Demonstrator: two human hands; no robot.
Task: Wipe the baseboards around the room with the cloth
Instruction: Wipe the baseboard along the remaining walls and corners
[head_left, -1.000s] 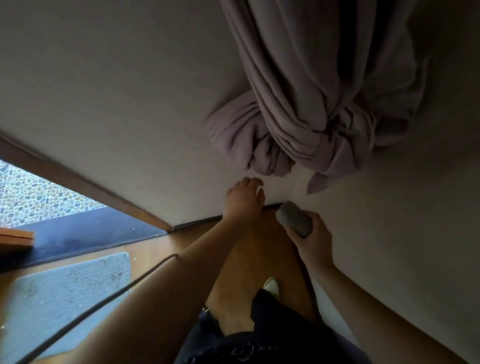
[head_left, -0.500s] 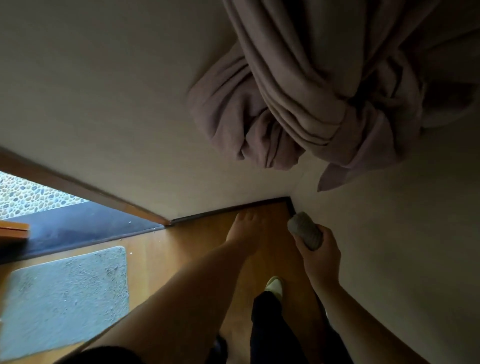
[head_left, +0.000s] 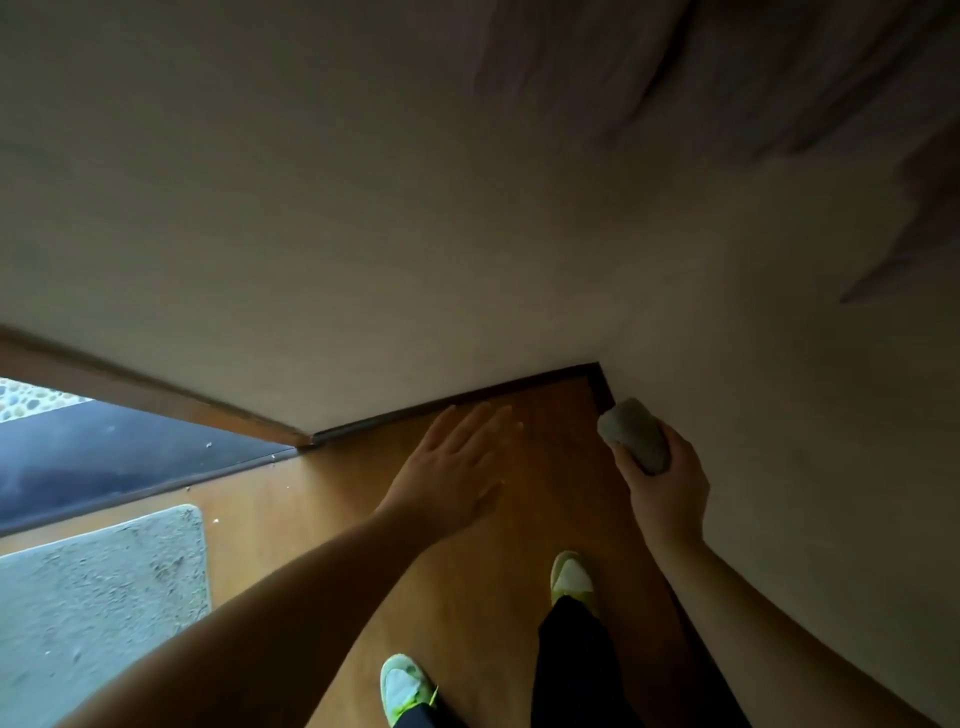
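Two hands at centre frame: right hand (head_left: 667, 491) gripped rolled cloth (head_left: 634, 435) just beside corner baseboard (head_left: 602, 387); left hand (head_left: 454, 467) flat, fingers straight. Best pressed firmly, wiped slowly along the strip.

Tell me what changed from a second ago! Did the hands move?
The left hand came off the wall near the corner and now hovers flat and open over the wooden floor. The view tipped downward, so the knotted curtain slid to the top edge and both shoes came into view. The right hand still grips the rolled cloth beside the dark baseboard.
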